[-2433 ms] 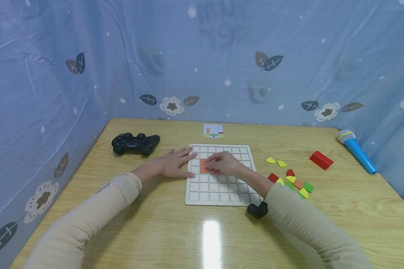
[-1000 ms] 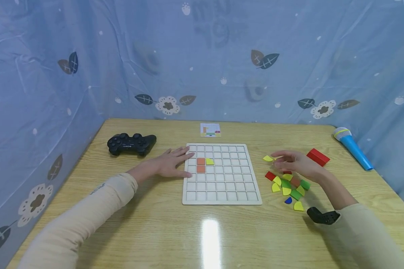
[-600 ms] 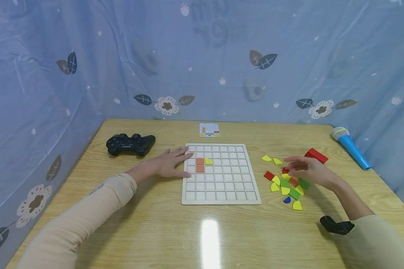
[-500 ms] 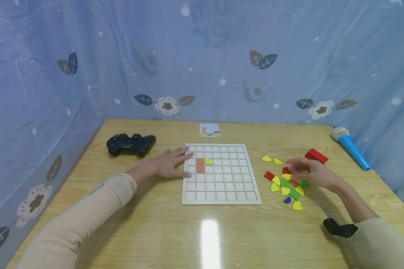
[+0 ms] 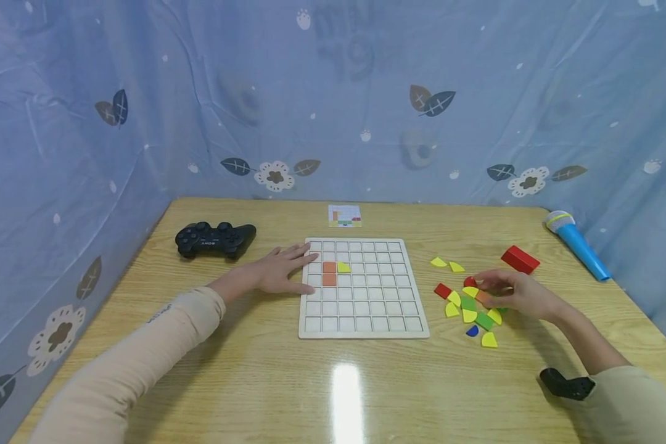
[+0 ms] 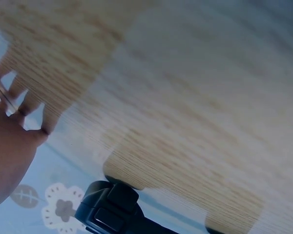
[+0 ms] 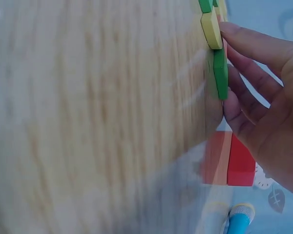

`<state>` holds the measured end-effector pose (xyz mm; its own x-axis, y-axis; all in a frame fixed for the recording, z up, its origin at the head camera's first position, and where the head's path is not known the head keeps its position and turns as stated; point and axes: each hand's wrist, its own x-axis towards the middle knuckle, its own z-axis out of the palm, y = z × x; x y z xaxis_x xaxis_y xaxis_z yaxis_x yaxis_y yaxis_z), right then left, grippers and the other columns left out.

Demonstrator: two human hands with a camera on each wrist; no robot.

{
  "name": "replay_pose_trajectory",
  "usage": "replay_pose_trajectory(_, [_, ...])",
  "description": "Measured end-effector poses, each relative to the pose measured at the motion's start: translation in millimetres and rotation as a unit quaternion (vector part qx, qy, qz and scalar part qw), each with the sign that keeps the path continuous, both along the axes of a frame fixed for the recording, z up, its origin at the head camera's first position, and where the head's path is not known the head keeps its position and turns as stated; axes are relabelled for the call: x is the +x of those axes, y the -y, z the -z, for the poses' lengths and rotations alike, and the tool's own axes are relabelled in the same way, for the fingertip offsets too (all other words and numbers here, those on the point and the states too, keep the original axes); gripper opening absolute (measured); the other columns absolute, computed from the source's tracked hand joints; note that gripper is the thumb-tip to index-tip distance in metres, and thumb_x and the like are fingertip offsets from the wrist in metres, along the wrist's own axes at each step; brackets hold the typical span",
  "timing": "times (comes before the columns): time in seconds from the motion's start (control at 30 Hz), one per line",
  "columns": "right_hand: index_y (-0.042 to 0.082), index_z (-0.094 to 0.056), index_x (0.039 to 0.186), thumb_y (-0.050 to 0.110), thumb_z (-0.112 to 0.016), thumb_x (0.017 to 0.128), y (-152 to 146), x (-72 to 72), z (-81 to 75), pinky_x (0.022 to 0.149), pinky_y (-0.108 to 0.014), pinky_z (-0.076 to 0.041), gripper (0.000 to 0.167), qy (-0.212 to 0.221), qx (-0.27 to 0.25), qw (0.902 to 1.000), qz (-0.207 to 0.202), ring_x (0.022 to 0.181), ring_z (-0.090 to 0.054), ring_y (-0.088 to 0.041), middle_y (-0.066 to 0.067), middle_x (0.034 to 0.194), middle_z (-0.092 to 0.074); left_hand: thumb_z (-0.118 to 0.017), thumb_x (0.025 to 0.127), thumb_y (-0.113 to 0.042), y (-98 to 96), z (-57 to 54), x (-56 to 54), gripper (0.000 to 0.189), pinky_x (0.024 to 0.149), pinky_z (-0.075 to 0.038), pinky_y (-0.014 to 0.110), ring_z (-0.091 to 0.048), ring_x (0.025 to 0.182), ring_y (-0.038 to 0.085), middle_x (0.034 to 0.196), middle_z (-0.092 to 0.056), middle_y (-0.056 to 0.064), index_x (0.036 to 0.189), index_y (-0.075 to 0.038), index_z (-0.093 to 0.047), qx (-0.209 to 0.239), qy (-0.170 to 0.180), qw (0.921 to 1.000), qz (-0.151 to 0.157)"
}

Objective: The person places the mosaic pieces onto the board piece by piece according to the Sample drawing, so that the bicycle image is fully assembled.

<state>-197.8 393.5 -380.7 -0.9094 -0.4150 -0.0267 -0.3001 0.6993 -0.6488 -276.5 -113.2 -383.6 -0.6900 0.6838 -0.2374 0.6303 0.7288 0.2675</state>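
Toward the table's right edge, the right hand has lowered to the loose pieces, bringing the orange piece within reach; whether its grip pinches it, I cannot tell. The left hand rests, grasping nothing, on the board's left edge.

Curtained booth: wooden table, patterned curtain

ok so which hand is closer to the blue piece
Right. The right hand is at the loose pieces, just beyond the blue piece and to its right; the left hand is across the board, at its left edge.
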Motion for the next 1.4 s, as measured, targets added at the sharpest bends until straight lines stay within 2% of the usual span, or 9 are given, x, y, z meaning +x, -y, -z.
replay_pose_trajectory(0.27, [-0.005,-0.055,0.128,0.007,-0.070,0.086,1.2,-5.0,-2.5,0.073,-0.022,-0.051,0.046,-0.002,0.000,0.9999,-0.014,0.088,-0.058,-0.018,-0.011,0.102,-0.059,-0.043,0.088,-0.070,2.4,1.0,-0.9,0.088,0.111,0.000,0.055,0.002,0.144,0.026,0.159,0.004,0.003,0.155,-0.024,-0.009,0.000,0.001,1.0000,-0.006])
replay_pose_trajectory(0.47, [-0.005,-0.060,0.120,0.008,-0.073,0.083,-3.6,-7.0,-2.8,0.063,-0.022,-0.047,0.041,0.000,0.017,0.9998,0.009,0.074,-0.052,-0.015,-0.006,0.088,-0.056,-0.044,0.088,-0.070,0.1,-1.0,-3.5,0.088,0.111,0.000,0.055,0.002,0.144,0.026,0.159,0.003,0.004,0.155,-0.024,-0.010,0.001,0.002,1.0000,0.002])
replay_pose_trajectory(0.57, [-0.006,-0.062,0.114,0.010,-0.073,0.084,-5.7,-7.2,-5.5,0.059,-0.023,-0.045,0.036,0.012,0.017,0.9996,0.022,0.071,-0.051,-0.014,-0.006,0.085,-0.057,-0.044,0.088,-0.070,-2.1,-2.0,-4.2,0.089,0.111,-0.001,0.056,0.002,0.144,0.027,0.159,0.003,0.005,0.155,-0.023,-0.010,0.000,-0.002,1.0000,0.008])
replay_pose_trajectory(0.7, [-0.006,-0.064,0.112,0.016,-0.071,0.087,-4.1,-7.7,-11.1,0.060,-0.024,-0.047,0.034,0.026,0.013,0.9983,0.051,0.072,-0.055,-0.015,-0.007,0.088,-0.062,-0.044,0.087,-0.071,-3.8,-3.5,-4.4,0.089,0.112,0.000,0.054,0.002,0.144,0.026,0.159,0.004,0.003,0.155,-0.025,-0.009,-0.007,-0.002,1.0000,0.006])
replay_pose_trajectory(0.83, [-0.009,-0.059,0.122,0.018,-0.066,0.092,3.2,-9.3,-15.7,0.070,-0.027,-0.053,0.041,0.044,-0.036,0.9957,0.073,0.084,-0.064,-0.014,-0.017,0.103,-0.066,-0.046,0.088,-0.069,-3.7,-4.8,-3.9,0.088,0.112,0.000,0.054,0.002,0.144,0.027,0.159,0.003,0.004,0.155,-0.024,-0.010,-0.004,0.001,1.0000,0.004])
replay_pose_trajectory(0.93, [-0.011,-0.050,0.131,0.019,-0.062,0.094,14.0,-13.0,-19.2,0.078,-0.031,-0.054,0.049,0.083,-0.086,0.9900,0.076,0.093,-0.066,-0.016,-0.021,0.113,-0.064,-0.047,0.089,-0.067,-2.8,-3.9,-3.7,0.087,0.112,0.000,0.054,0.002,0.144,0.027,0.159,0.003,0.004,0.155,-0.023,-0.011,-0.001,0.002,1.0000,0.004])
replay_pose_trajectory(1.1, [-0.011,-0.045,0.133,0.024,-0.064,0.093,40.8,-22.3,-23.4,0.082,-0.036,-0.053,0.056,0.138,-0.138,0.9762,0.094,0.096,-0.066,-0.022,-0.019,0.112,-0.064,-0.047,0.090,-0.065,-1.0,-0.5,-2.9,0.085,0.111,-0.001,0.055,0.001,0.144,0.029,0.159,0.002,0.006,0.155,-0.022,-0.012,0.002,0.003,1.0000,0.004])
replay_pose_trajectory(1.27, [-0.012,-0.045,0.133,0.019,-0.064,0.094,71.0,-31.9,-22.9,0.085,-0.036,-0.052,0.054,0.177,-0.189,0.9621,0.084,0.099,-0.064,-0.024,-0.012,0.110,-0.065,-0.048,0.090,-0.063,0.1,1.0,-0.6,0.085,0.112,-0.001,0.055,0.001,0.144,0.029,0.159,0.002,0.006,0.155,-0.022,-0.012,0.004,0.005,1.0000,-0.003])
replay_pose_trajectory(1.4, [-0.013,-0.046,0.132,0.007,-0.060,0.095,99.9,-39.1,-21.9,0.084,-0.035,-0.053,0.044,0.207,-0.222,0.9502,0.071,0.094,-0.066,-0.023,-0.009,0.104,-0.067,-0.047,0.090,-0.065,0.8,2.9,0.2,0.085,0.112,-0.001,0.054,0.001,0.144,0.029,0.159,0.002,0.006,0.155,-0.022,-0.012,0.005,0.003,1.0000,-0.006])
